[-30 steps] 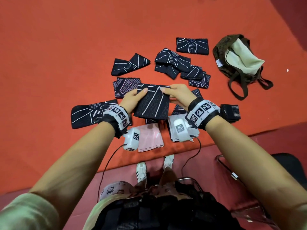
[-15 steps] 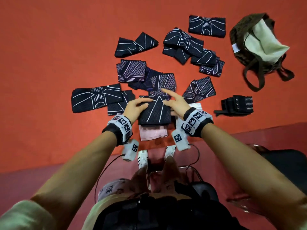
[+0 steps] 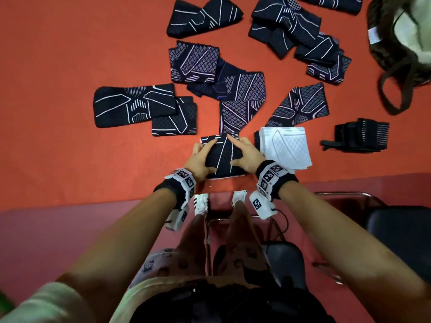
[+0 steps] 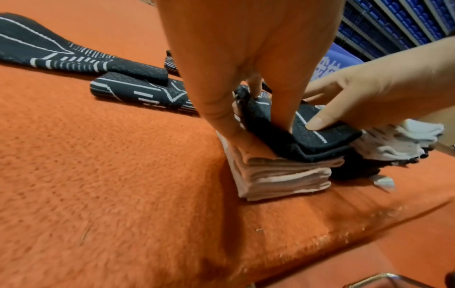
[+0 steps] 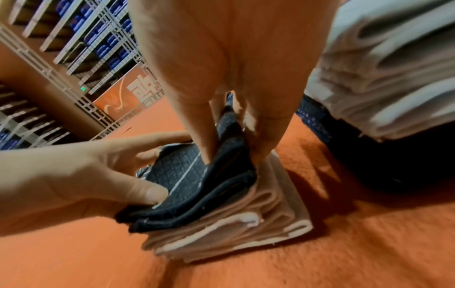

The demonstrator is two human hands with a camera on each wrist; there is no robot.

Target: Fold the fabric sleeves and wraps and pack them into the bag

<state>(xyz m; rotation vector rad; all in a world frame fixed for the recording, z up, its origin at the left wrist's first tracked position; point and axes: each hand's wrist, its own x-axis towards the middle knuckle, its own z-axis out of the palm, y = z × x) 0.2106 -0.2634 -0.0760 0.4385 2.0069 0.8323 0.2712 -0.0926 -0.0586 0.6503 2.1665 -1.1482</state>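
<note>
folded black sleeve [image 3: 222, 157] lies directly under both hands, on top of the pink-white stack [image 4: 283, 175] at the near edge of the orange cloth [image 3: 93, 171]. its white stripes, and so its long axis, run away from the person.

left hand [image 3: 198, 160] is on the sleeve's left edge, right hand [image 3: 247, 157] on its right edge; both equally near, neither reaching.

left wrist view: left thumb presses down on the top face, other fingers go down over the left side. whether they are under the black piece alone or against the stack i cannot tell. right wrist view: right thumb on top, fingers curled down over the right edge, pinching the folded layers.

white stack [image 3: 285, 148] sits just beside, to the right. bag [image 3: 384, 47] is far right, well apart: judged, any carry goes that way, right hand nearer.
</note>
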